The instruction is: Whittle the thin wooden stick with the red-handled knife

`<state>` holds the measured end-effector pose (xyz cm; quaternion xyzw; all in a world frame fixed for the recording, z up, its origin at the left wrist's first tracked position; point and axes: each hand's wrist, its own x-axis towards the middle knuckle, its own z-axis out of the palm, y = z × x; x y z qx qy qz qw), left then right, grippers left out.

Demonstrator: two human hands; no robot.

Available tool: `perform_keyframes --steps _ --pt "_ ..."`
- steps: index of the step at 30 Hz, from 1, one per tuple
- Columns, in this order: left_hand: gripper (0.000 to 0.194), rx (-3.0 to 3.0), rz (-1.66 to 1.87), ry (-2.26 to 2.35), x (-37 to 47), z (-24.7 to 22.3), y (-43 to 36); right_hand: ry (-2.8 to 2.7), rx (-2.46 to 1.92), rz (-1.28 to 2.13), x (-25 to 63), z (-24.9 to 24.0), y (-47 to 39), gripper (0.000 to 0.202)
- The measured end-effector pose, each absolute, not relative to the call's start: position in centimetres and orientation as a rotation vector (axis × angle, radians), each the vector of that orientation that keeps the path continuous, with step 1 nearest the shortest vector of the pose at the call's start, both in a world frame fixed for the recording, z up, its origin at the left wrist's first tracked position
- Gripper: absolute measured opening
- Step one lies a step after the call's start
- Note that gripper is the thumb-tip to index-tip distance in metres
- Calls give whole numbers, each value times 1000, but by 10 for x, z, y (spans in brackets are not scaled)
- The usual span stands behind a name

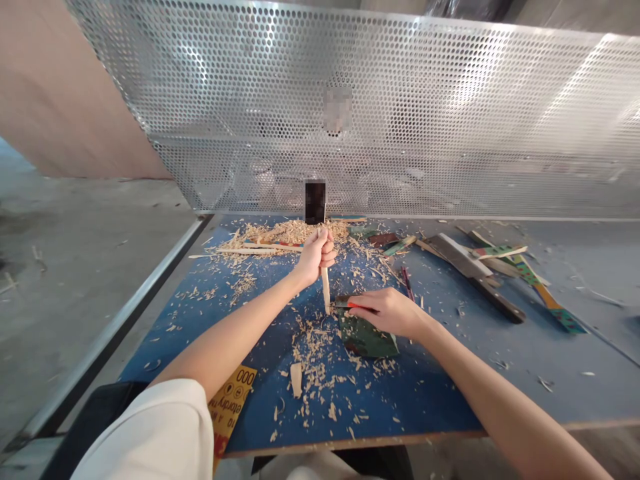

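Observation:
My left hand (319, 253) is closed around the upper part of a pale wooden stick (326, 292). The stick stands nearly upright, its lower end at the blue tabletop. To the right of that end, my right hand (389, 311) grips a small knife (361, 306) with red on its handle. The blade points left toward the stick; whether it touches the wood I cannot tell. Below the right hand lies a dark green patterned piece (367, 337). Wood shavings (320, 350) are scattered around the stick's lower end, and a flat wood chip (297, 380) rests nearer to me.
A perforated metal panel (400, 120) rises behind the blue table (190, 340). Before it stand a dark phone-like object (315, 202) and heaped shavings (280, 233). At right lie a cleaver (475, 277) and painted wood strips (545, 290). Yellow printed packaging (235, 400) is at the near left.

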<state>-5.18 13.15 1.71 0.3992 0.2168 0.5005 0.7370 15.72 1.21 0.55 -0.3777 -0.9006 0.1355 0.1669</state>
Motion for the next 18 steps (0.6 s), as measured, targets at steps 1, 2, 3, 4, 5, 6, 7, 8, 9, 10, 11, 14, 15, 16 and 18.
perform_keyframes --steps 1,2,3,4,5,6,7,8,9,10,11,14,15,16,18 --pt "37 875 1106 489 -52 16 132 -2567 -1077 392 159 7 12 40" --pt "37 874 1118 506 -51 16 132 -2571 -1082 399 160 8 12 40" --pt "38 872 1133 526 -51 15 133 -2573 -1094 406 161 9 12 39" --pt "37 868 1149 550 -50 14 133 -2570 -1114 413 162 10 12 37" --pt "35 861 1164 576 -50 12 134 -2562 -1141 419 163 10 12 35" --pt "33 851 1175 601 -49 11 134 -2550 -1169 421 163 10 12 33" --pt "30 841 1180 620 -48 10 134 -2542 -1187 420 164 10 13 33" --pt "27 835 1178 629 -47 8 134 -2540 -1187 416 164 10 13 32" --pt "24 837 1174 626 -46 7 133 -2544 -1170 410 164 9 14 33" --pt "22 848 1172 614 -46 6 132 -2553 -1136 403 164 9 14 33" --pt "20 862 1173 600 -45 5 131 -2567 -1093 394 164 8 15 34" --pt "18 889 1180 592 -46 5 128 -2598 -1001 361 165 8 16 35" --pt "18 884 1174 605 -46 5 127 -2603 -989 351 165 8 16 35" --pt "19 877 1162 619 -47 5 127 -2604 -982 343 165 8 16 35" --pt "19 866 1138 644 -49 5 127 -2603 -982 332 166 8 16 34"
